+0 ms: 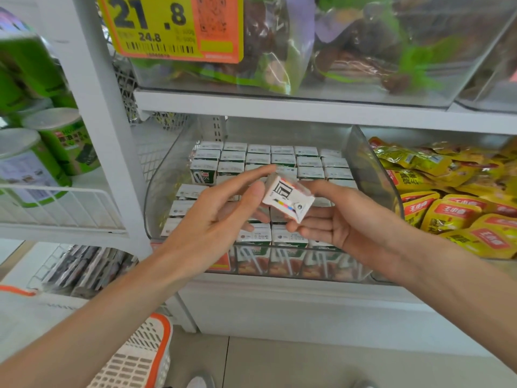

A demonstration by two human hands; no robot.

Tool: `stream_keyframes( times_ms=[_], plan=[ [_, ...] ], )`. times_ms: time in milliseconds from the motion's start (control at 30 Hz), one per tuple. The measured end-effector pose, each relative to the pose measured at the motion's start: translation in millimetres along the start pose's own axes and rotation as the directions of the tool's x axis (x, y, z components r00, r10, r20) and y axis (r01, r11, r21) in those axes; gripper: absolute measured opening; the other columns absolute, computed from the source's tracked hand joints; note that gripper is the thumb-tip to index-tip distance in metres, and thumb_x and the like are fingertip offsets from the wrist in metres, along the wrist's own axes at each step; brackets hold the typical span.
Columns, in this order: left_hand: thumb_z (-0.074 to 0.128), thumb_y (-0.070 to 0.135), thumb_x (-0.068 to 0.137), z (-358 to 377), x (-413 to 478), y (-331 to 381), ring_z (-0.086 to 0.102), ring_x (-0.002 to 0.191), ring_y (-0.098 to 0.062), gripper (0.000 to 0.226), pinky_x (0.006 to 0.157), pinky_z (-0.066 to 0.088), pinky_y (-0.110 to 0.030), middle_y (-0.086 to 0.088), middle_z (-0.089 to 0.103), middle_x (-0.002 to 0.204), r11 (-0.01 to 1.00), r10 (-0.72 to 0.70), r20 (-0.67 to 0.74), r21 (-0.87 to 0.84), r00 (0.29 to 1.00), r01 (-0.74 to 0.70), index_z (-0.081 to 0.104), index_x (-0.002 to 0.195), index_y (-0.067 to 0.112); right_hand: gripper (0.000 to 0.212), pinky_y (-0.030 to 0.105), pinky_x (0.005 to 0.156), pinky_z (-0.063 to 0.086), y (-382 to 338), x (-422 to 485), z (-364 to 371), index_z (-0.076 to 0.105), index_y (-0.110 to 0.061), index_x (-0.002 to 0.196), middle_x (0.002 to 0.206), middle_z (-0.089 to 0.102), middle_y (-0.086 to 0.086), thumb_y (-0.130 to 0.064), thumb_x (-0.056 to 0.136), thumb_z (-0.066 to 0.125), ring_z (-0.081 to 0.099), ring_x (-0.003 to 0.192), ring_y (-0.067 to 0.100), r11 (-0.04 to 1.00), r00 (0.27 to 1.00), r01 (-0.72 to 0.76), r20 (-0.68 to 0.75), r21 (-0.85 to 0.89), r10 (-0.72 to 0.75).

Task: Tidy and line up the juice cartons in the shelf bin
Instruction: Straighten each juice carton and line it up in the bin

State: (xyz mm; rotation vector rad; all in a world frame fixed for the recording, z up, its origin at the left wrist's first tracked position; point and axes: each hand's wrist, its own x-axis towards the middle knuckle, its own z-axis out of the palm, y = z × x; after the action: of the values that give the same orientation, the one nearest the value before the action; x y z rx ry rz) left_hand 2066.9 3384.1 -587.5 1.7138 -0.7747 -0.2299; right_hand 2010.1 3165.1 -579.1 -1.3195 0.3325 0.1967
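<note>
A clear plastic shelf bin (372,175) holds several small green-and-white juice cartons (257,158) standing in rows, white tops up. One carton (288,197) is lifted above the bin and tilted, its white bottom with a colour strip facing me. My right hand (335,222) cups it from below and the right. My left hand (221,214) presses its thumb against the carton's left edge, with the index finger stretched out above it. The cartons under my hands are hidden.
Yellow snack packets (453,197) fill the bin to the right. Green canisters (56,141) stand on the wire shelf at left. Above is a bin of bagged goods with a yellow price tag (167,26). An orange-and-white basket (145,354) sits on the floor below.
</note>
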Motion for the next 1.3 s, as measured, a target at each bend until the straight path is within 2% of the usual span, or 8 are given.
stream_keyframes(
  times_ms=[300, 467, 600, 767, 867, 1000, 1133, 1300],
  plan=[
    [0.057, 0.054, 0.092, 8.6, 1.8, 7.4, 0.072, 0.106, -0.002, 0.058, 0.092, 0.057, -0.018, 0.015, 0.074, 0.114, 0.998, -0.012, -0.028, -0.057, 1.0, 0.011, 0.052, 0.148, 0.04, 0.044, 0.041, 0.099, 0.061, -2.5, -2.1, 8.2, 0.073, -0.01, 0.128, 0.125, 0.075, 0.02, -0.041, 0.097, 0.071, 0.074, 0.115, 0.036, 0.998, 0.989, -0.01, 0.147, 0.058, 0.002],
    [0.062, 0.045, 0.099, 1.0, 3.0, 2.6, 0.068, 0.114, -0.001, 0.043, 0.102, 0.056, -0.037, 0.017, 0.074, 0.115, 0.998, -0.016, -0.069, 0.052, 0.998, 0.019, 0.058, 0.141, 0.041, 0.059, 0.041, 0.098, 0.061, -3.8, -3.9, 11.4, 0.059, -0.015, 0.143, 0.119, 0.079, 0.008, -0.029, 0.09, 0.081, 0.077, 0.109, 0.025, 0.989, 0.992, 0.128, -0.004, -0.068, -0.129],
    [0.079, 0.072, 0.068, 1.5, 0.6, 4.5, 0.065, 0.11, 0.005, 0.075, 0.091, 0.053, -0.016, 0.026, 0.068, 0.117, 0.958, 0.007, 0.013, 0.285, 1.0, -0.011, 0.058, 0.136, 0.046, 0.064, 0.036, 0.095, 0.062, -2.4, -5.1, 26.7, 0.069, -0.041, 0.125, 0.117, 0.076, -0.013, -0.05, 0.066, 0.091, 0.076, 0.103, 0.007, 0.798, 0.879, 0.351, -0.122, -0.49, -0.461],
    [0.09, 0.038, 0.076, -6.4, 4.5, 1.2, 0.067, 0.097, -0.002, 0.047, 0.085, 0.059, -0.035, 0.017, 0.072, 0.106, 0.912, 0.048, -0.156, 0.41, 0.987, 0.02, 0.068, 0.117, 0.03, 0.079, 0.034, 0.1, 0.059, 1.1, 6.8, 45.5, 0.064, -0.037, 0.133, 0.112, 0.069, -0.022, -0.061, 0.061, 0.087, 0.067, 0.113, 0.005, 0.588, 0.78, 0.518, 0.061, -0.622, -0.623],
    [0.09, 0.019, 0.079, -22.9, 3.4, -2.4, 0.066, 0.102, 0.004, 0.039, 0.091, 0.059, -0.029, 0.019, 0.074, 0.106, 0.92, 0.024, -0.235, 0.385, 0.972, 0.07, 0.072, 0.113, 0.028, 0.064, 0.038, 0.1, 0.059, 1.7, 13.2, 47.4, 0.066, -0.033, 0.134, 0.119, 0.07, -0.023, -0.043, 0.075, 0.088, 0.068, 0.116, 0.009, 0.521, 0.768, 0.588, 0.226, -0.618, -0.599],
    [0.09, 0.029, 0.08, -36.2, -0.2, -3.2, 0.065, 0.103, 0.006, 0.045, 0.088, 0.054, -0.013, 0.023, 0.07, 0.112, 0.913, -0.061, -0.272, 0.373, 0.96, 0.164, 0.068, 0.119, 0.031, 0.041, 0.039, 0.094, 0.06, 3.8, 27.7, 52.5, 0.072, -0.033, 0.122, 0.114, 0.075, -0.02, -0.039, 0.083, 0.084, 0.07, 0.112, 0.008, 0.428, 0.726, 0.608, 0.25, -0.669, -0.64],
    [0.083, 0.034, 0.088, -48.8, -11.4, -7.6, 0.066, 0.102, -0.01, 0.05, 0.096, 0.055, -0.034, 0.013, 0.063, 0.114, 0.758, -0.226, -0.275, 0.553, 0.935, 0.346, 0.059, 0.131, 0.032, 0.043, 0.033, 0.083, 0.064, 0.2, 48.0, 66.8, 0.072, -0.032, 0.117, 0.101, 0.077, -0.014, -0.049, 0.078, 0.081, 0.074, 0.098, 0.012, 0.493, 0.706, 0.614, 0.149, -0.616, -0.692],
    [0.075, 0.04, 0.094, -51.6, -19.6, -9.6, 0.064, 0.116, -0.014, 0.04, 0.102, 0.051, -0.033, 0.008, 0.065, 0.126, 0.704, -0.251, -0.179, 0.64, 0.951, 0.307, 0.062, 0.131, 0.032, 0.039, 0.027, 0.081, 0.062, -9.7, 89.8, 85.8, 0.065, -0.031, 0.121, 0.096, 0.076, -0.017, -0.028, 0.087, 0.085, 0.074, 0.093, 0.005, 0.435, 0.679, 0.617, 0.163, -0.656, -0.716]
  ],
)
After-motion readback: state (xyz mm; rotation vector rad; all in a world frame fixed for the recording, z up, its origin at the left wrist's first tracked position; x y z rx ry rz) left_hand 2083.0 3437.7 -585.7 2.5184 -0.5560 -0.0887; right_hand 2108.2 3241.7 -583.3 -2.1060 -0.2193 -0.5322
